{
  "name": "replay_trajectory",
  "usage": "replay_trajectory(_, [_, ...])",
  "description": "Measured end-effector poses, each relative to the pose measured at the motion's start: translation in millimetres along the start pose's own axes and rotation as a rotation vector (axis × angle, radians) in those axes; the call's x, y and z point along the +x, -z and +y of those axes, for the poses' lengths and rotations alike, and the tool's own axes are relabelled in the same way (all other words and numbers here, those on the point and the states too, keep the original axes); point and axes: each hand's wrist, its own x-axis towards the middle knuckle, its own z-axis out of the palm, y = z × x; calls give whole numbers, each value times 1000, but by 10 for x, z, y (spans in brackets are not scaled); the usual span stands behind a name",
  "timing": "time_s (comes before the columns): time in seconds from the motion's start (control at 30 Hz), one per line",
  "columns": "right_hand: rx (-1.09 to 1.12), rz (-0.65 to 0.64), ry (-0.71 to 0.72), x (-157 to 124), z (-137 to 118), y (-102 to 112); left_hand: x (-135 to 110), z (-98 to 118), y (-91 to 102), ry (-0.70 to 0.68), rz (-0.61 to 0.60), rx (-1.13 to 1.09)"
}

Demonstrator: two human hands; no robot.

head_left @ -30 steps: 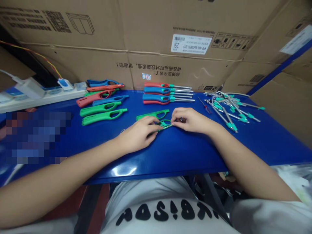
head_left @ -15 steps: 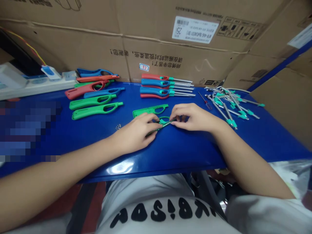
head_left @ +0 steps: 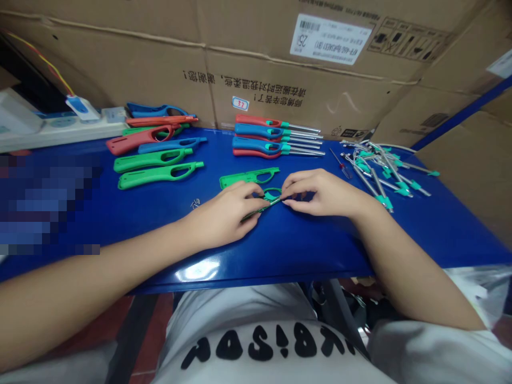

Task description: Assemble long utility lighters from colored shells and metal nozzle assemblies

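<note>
My left hand [head_left: 236,210] is closed around a green lighter handle half [head_left: 273,192], its thumb and fingers covering most of the body. At the handle's front end, my right hand [head_left: 310,192] pinches with thumb and fingertips by a thin metal tube [head_left: 276,201]. What exactly lies between those right fingertips is mostly hidden. Just beyond my left hand, another green handle half [head_left: 250,177] lies on the table. Several small screws [head_left: 195,204] rest left of my left hand. A small screwdriver [head_left: 345,171] lies beyond my right hand.
Several red, blue and green handle shells [head_left: 160,158] lie at the left by a white power strip [head_left: 60,128]. Assembled lighters [head_left: 272,145] are stacked at the back. Metal tubes with teal parts and wires [head_left: 384,170] heap at the right. A cardboard box wall [head_left: 160,64] stands behind the blue table [head_left: 312,245].
The camera view has shifted slightly. Both hands stay at the green handle half, with the right fingertips a little closer to the left hand.
</note>
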Motion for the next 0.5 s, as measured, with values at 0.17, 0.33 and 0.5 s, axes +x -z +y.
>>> replay_trajectory(0.17, [-3, -7, 0, 8, 12, -5, 6, 14, 10, 14, -12, -5])
replay_trajectory(0.33, [2, -5, -1, 6, 16, -5, 4, 32, 1, 20, -7, -8])
replay_trajectory(0.5, [-22, -38, -13, 17, -8, -6, 11, 41, 3, 37, -26, -16])
